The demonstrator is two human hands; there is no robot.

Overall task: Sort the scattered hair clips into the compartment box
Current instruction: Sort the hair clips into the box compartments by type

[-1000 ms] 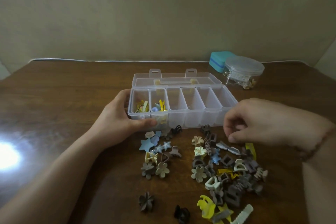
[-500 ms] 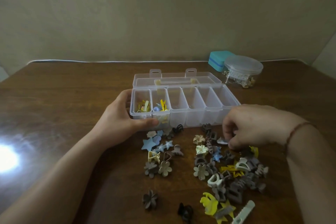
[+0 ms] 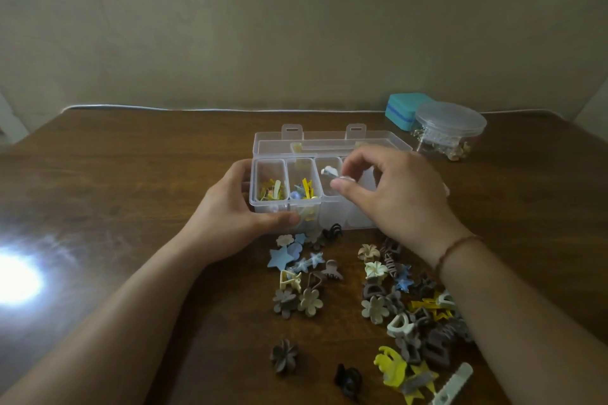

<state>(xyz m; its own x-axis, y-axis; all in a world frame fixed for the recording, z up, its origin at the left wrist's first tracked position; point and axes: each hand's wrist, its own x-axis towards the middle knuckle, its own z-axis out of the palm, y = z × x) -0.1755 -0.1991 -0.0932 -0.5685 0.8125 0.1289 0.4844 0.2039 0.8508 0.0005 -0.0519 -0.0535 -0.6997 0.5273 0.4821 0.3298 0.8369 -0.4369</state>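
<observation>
The compartment box [image 3: 329, 204], clear plastic with its lid thrown back, serves as the landmark on the brown wooden surface [image 3: 131, 174]. Well to the left of the box, a bright glare [image 3: 14, 276] sits on the wood. At the box's left end the left hand [image 3: 230, 217] grips it: the thumb lies along the front wall and the fingers curl round the left side, steadying the box.

Inside the box, the leftmost compartment holds small yellow clips [image 3: 271, 190], and the next one holds yellow and blue clips [image 3: 304, 189]. Over the third compartment from the left hovers the right hand [image 3: 391, 194], its thumb and forefinger pinching a small pale clip [image 3: 330, 173] just above the opening. The compartments further right are hidden behind this hand, so what they hold cannot be told.

In front of the box the scattered hair clips [image 3: 378, 299] lie in two loose groups: stars and flowers nearer the left hand, a denser heap of brown, yellow and pale ones under the right forearm. Behind the box to the right stand a teal case [image 3: 403, 110] and a lidded clear jar [image 3: 449, 130].

The step in hand looks like dropping this clip into a fresh compartment. The next move likely calls for loosening the pinch so the clip falls inside the walls, then reaching back to the heap for a matching clip. Most of the sorting seems still ahead.
</observation>
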